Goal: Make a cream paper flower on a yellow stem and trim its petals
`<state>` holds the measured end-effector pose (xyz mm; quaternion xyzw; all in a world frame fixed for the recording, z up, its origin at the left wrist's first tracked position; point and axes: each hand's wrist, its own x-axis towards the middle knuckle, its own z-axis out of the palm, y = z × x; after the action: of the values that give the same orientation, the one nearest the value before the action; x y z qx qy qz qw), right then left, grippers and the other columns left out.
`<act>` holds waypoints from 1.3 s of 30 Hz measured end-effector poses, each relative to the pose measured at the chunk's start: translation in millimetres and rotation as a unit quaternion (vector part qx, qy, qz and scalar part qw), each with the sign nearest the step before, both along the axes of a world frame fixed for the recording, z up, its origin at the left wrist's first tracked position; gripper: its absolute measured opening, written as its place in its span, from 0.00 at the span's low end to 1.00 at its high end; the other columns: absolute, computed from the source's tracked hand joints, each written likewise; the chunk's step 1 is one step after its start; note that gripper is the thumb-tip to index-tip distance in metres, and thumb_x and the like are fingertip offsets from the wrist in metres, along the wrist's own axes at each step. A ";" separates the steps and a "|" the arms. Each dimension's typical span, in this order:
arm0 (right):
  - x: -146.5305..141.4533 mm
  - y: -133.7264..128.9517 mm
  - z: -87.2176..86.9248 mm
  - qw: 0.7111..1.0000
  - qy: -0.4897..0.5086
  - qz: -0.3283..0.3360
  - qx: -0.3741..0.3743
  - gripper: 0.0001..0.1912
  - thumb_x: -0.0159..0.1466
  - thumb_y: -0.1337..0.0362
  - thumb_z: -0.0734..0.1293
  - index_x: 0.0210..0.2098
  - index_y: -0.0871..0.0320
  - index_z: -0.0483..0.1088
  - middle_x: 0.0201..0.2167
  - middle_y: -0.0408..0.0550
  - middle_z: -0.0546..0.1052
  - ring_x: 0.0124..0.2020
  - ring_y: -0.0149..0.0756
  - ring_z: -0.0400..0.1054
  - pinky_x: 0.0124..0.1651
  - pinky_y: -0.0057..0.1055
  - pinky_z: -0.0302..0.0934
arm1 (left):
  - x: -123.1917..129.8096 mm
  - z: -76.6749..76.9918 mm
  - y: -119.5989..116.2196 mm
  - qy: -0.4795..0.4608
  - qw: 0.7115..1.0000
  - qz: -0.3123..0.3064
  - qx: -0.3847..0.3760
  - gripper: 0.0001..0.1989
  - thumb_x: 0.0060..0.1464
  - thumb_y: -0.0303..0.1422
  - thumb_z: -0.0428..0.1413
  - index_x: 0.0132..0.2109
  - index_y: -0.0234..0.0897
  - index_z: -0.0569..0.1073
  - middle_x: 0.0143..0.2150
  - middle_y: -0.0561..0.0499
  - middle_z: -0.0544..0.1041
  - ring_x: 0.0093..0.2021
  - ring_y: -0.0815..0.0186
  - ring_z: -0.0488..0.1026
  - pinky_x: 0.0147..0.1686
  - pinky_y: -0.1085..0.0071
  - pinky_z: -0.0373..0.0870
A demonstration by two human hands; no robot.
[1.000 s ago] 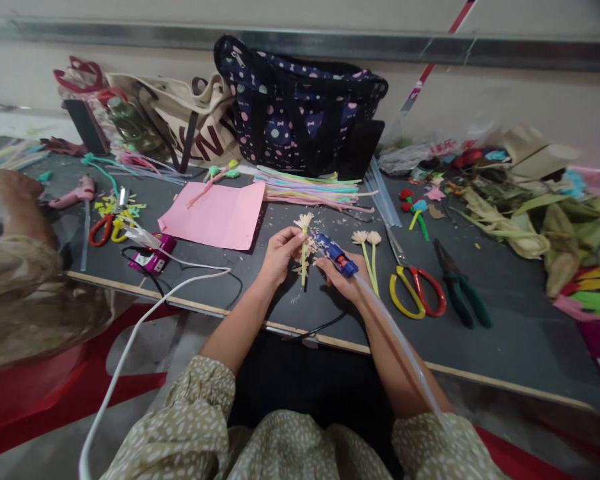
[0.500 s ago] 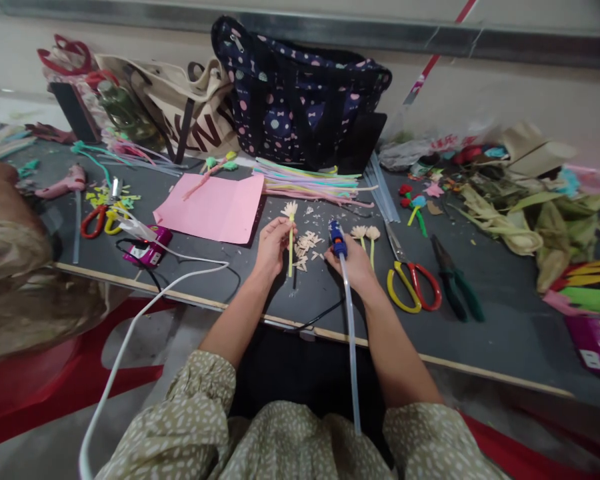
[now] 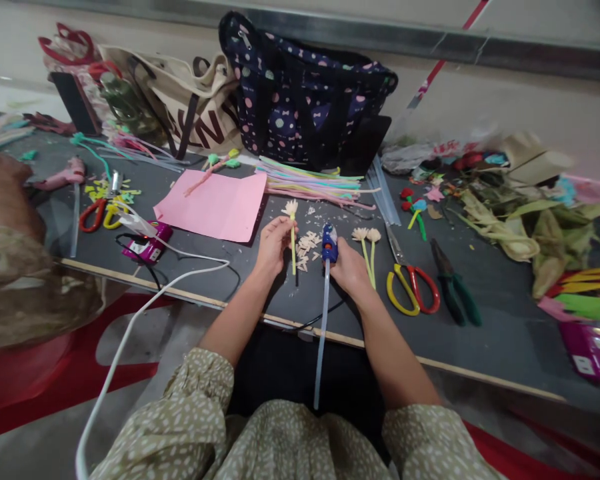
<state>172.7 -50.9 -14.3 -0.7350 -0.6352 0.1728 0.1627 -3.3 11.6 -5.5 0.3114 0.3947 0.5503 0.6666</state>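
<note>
My left hand (image 3: 276,245) pinches the yellow-green stem of a small cream flower (image 3: 291,208), which stands upright above the dark table. My right hand (image 3: 347,265) is wrapped round a blue glue gun (image 3: 329,244), from whose back a long clear glue stick (image 3: 323,333) hangs past the table edge. Between my hands lies a pile of small pale pieces (image 3: 307,249). Two finished-looking cream flowers (image 3: 367,235) on green stems lie just right of my right hand.
Scissors (image 3: 413,288) and dark green pliers (image 3: 455,283) lie at the right. Pink paper (image 3: 213,205) and pastel stems (image 3: 315,181) lie behind my hands, before a dotted bag (image 3: 305,93). A white cable (image 3: 145,303) crosses the left edge; another person's arm (image 3: 7,200) is at far left.
My right hand has moved slightly left with the glue gun, nearer the held flower, and the glue stick's hanging end has swung left. My left hand still holds the flower.
</note>
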 end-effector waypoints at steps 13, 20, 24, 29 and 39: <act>-2.8 -1.6 5.7 0.894 0.411 -0.031 0.177 0.14 0.58 0.53 0.69 0.35 0.52 0.62 0.33 0.44 0.74 0.34 0.38 0.73 0.42 0.36 0.68 | 2.3 5.1 -5.9 -0.032 0.983 -0.180 -0.026 0.15 0.45 0.36 0.68 0.34 0.33 0.72 0.39 0.46 0.81 0.28 0.71 0.76 0.24 0.77 0.72; -4.0 -4.1 6.3 0.879 0.445 -0.028 0.171 0.14 0.58 0.54 0.71 0.34 0.54 0.65 0.34 0.45 0.75 0.34 0.35 0.70 0.42 0.34 0.67 | 5.5 5.9 -9.6 -0.055 0.968 -0.247 0.003 0.14 0.47 0.35 0.67 0.33 0.32 0.72 0.42 0.41 0.82 0.35 0.64 0.81 0.28 0.73 0.78; -3.8 -3.8 3.3 0.855 0.482 -0.016 0.191 0.13 0.59 0.55 0.73 0.34 0.54 0.67 0.32 0.43 0.75 0.32 0.35 0.69 0.41 0.34 0.65 | 5.8 8.2 -10.0 -0.053 0.969 -0.241 -0.003 0.14 0.46 0.35 0.67 0.32 0.32 0.71 0.39 0.42 0.83 0.35 0.62 0.82 0.30 0.73 0.78; -4.7 -3.7 5.9 0.834 0.517 -0.021 0.193 0.11 0.59 0.57 0.73 0.33 0.53 0.69 0.34 0.44 0.76 0.33 0.35 0.71 0.37 0.34 0.65 | 5.5 6.0 -8.5 -0.058 0.972 -0.229 0.002 0.13 0.47 0.34 0.66 0.32 0.33 0.71 0.37 0.43 0.83 0.36 0.62 0.82 0.33 0.72 0.79; -6.3 -0.8 1.6 0.812 0.547 -0.042 0.199 0.13 0.57 0.56 0.74 0.33 0.53 0.69 0.32 0.42 0.77 0.31 0.36 0.73 0.32 0.33 0.68 | 6.3 5.2 -9.2 -0.061 0.970 -0.234 0.000 0.14 0.46 0.34 0.67 0.32 0.33 0.71 0.36 0.44 0.82 0.36 0.62 0.82 0.37 0.70 0.79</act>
<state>166.4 -51.6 -12.6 -0.4967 -0.4309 0.4091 0.6326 3.0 2.4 -0.3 0.3611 0.2698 0.3966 0.7997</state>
